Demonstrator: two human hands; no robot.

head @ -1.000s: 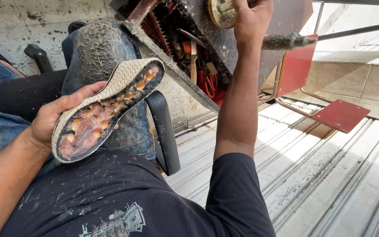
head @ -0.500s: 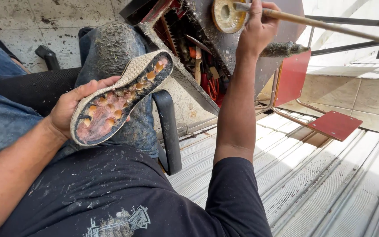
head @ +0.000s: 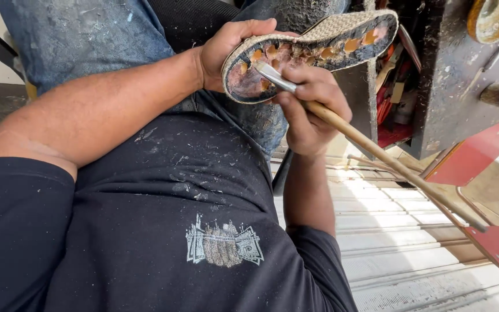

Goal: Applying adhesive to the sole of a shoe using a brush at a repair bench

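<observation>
My left hand (head: 226, 49) grips the heel end of a shoe sole (head: 313, 52), held underside up over my lap; the sole has a woven tan rim and a dark, orange-spotted inner face smeared with glue. My right hand (head: 310, 110) is closed around a long wooden-handled brush (head: 376, 153), its metal ferrule and tip pressed onto the heel part of the sole. The handle runs down to the right past my wrist.
A dark, glue-spattered work stand (head: 451, 86) with a tin of glue (head: 495, 17) on top rises at the right, tools stuffed inside it. Red metal flaps (head: 475, 153) hang beside it. A ribbed white metal floor (head: 411, 254) lies below. My blue jeans (head: 82, 34) fill the upper left.
My right hand came down from the glue tin with the brush and now presses its tip on the sole. The left hand kept hold of the sole, which is nearer the camera.
</observation>
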